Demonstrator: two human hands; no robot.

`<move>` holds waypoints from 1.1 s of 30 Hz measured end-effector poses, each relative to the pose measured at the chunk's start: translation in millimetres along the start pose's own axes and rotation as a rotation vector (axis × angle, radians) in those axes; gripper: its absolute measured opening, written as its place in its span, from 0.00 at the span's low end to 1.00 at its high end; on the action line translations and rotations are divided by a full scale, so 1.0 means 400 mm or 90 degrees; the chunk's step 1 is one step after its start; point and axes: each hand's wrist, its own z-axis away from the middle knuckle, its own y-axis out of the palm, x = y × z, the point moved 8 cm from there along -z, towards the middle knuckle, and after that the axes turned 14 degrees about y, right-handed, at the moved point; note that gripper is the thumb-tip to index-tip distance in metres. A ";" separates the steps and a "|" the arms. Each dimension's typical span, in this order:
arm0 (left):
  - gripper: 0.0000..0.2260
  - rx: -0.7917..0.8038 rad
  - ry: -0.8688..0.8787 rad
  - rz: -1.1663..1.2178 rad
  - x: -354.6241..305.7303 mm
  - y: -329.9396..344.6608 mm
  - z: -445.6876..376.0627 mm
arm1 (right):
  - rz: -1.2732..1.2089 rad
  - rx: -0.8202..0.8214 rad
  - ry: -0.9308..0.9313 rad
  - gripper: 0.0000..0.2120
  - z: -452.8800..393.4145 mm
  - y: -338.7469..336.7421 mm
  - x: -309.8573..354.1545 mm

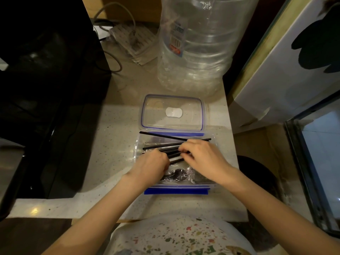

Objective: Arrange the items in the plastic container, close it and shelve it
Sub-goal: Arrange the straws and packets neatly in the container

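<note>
While the clear plastic container sits open on the speckled countertop, both hands work inside it among a bundle of thin black sticks. The left hand is curled over the left ends of the sticks, its fingers bent down into the container; whether it actually pinches any of them cannot be told, because the back of the hand hides the fingertips. The right hand rests on the right half of the bundle with its fingers closed around several sticks near their middle. 1 stick lies apart from the rest, slanting across the far rim. Under the hands, nearer the person, a crinkled clear wrapper with something dark inside lies in the container. A blue clasp hangs open on the near edge. The lid, clear with a blue seal, lies flat just beyond the container, touching its far side. Behind the lid stands a large clear water bottle.
</note>
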 end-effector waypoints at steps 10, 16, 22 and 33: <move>0.09 -0.051 0.007 0.033 -0.003 -0.028 0.014 | 0.196 -0.072 -0.021 0.10 -0.056 0.018 -0.005; 0.08 -0.150 -0.055 -0.036 0.002 -0.086 0.025 | 0.214 -0.038 -0.028 0.09 -0.069 0.028 0.004; 0.07 -0.282 0.026 -0.089 -0.030 -0.144 0.041 | 0.208 -0.133 -0.079 0.08 -0.041 -0.026 0.032; 0.13 -0.107 -0.034 -0.047 0.008 -0.054 -0.022 | 0.222 0.022 -0.077 0.14 -0.043 0.028 0.002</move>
